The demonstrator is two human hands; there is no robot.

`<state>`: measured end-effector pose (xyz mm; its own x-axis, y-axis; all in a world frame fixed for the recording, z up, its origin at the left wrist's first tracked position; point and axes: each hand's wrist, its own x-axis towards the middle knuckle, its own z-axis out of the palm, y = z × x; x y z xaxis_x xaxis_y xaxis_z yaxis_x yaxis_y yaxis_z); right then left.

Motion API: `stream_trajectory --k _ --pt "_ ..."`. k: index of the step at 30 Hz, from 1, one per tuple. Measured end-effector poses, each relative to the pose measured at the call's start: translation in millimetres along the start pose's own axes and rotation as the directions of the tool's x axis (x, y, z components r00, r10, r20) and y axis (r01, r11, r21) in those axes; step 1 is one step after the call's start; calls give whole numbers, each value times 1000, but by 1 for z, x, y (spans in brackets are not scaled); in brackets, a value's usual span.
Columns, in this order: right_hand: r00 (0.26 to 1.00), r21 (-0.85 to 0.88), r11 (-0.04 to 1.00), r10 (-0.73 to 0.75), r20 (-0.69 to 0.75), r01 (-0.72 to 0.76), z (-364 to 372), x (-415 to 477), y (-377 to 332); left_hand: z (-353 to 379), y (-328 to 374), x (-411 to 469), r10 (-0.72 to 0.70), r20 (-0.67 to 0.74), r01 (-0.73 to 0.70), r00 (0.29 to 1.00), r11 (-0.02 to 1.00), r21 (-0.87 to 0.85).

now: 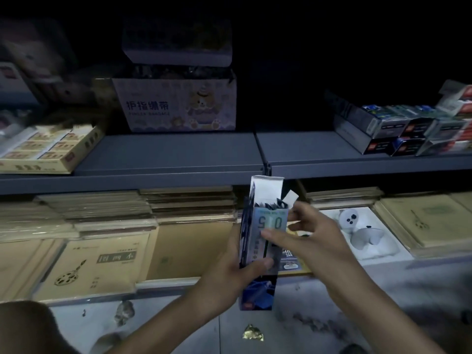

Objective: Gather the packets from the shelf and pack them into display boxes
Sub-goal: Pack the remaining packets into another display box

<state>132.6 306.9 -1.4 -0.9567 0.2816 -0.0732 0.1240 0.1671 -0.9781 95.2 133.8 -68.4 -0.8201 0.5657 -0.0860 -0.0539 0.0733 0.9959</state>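
Observation:
A tall, narrow blue-and-white display box [256, 290] stands upright in mid-air in front of the shelves, its top flap raised. My left hand [237, 274] grips its lower half from the left, thumb across the front. Several packets [270, 222] stick out of its open top, the front one marked "05" upside down. My right hand [309, 233] comes in from the right, its fingers touching the front packet and its thumb near the box's top edge. The lower part of the packets is hidden inside the box.
The grey upper shelf [178, 154] carries a bear-printed carton [176, 106], a flat tan box at the left [43, 149] and stacked small boxes at the right [408, 131]. Brown notebooks [102, 264] and a white toy tray [362, 233] fill the lower shelf. A gold wrapper [251, 333] lies on the floor.

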Motion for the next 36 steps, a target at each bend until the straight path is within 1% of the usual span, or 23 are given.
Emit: stream_trajectory --k 1,2,3,4,5,7,9,11,18,20,22,24,27,29,30,33,36 --pt "995 -30 999 -44 -87 42 -2 0 0 -2 -2 0 8 -5 -8 1000 1000 29" --pt "979 -58 992 -119 -163 111 -5 -1 -2 -4 -3 0 21 -7 -21 1000 998 60" --pt "952 -96 973 -224 -207 208 -7 -2 -3 -7 -4 0 31 -5 -30 1000 995 92" --pt "918 -156 938 -338 -209 310 -10 -3 -6 -9 -4 -1 37 3 -37 999 993 116" --pt "882 -238 886 -440 -170 397 -12 -4 -8 -11 -5 -1 39 11 -40 999 991 132" --pt "820 -405 758 -571 -34 511 -16 -5 -13 -13 -5 -2 37 30 -41 999 988 146" --pt "766 -511 633 -637 85 582 -18 -4 -11 -13 -5 -4 47 51 -54 998 985 165" --pt "719 -562 537 -676 159 629 -19 0 -6 -12 -4 -5 47 74 -60 996 981 183" --pt "570 -691 285 -791 222 665 -32 6 -7 -12 -10 -6 26 103 -52 994 966 253" --pt "554 -714 254 -802 221 653 -39 6 -10 -12 -11 -6 25 99 -51 995 961 271" --pt "567 -696 307 -805 175 650 -43 5 -15 -14 -13 -6 29 83 -51 996 961 271" --pt "614 -614 428 -781 120 664 -44 2 -21 -15 -13 -6 26 65 -42 998 965 260" --pt "731 -426 634 -674 105 645 -39 -3 -27 -14 -11 -6 9 64 -24 998 971 239" --pt "817 -312 760 -565 115 570 -33 -5 -27 -12 -9 -7 -14 95 -6 995 978 210" --pt "846 -257 807 -519 120 531 -30 -7 -27 -11 -9 -7 -27 111 7 993 983 185" --pt "878 -98 876 -459 138 473 -23 -10 -28 -5 -7 -7 -63 147 43 987 990 137" --pt "887 27 897 -441 138 442 -19 -10 -28 0 -4 -7 -90 164 70 982 990 123"
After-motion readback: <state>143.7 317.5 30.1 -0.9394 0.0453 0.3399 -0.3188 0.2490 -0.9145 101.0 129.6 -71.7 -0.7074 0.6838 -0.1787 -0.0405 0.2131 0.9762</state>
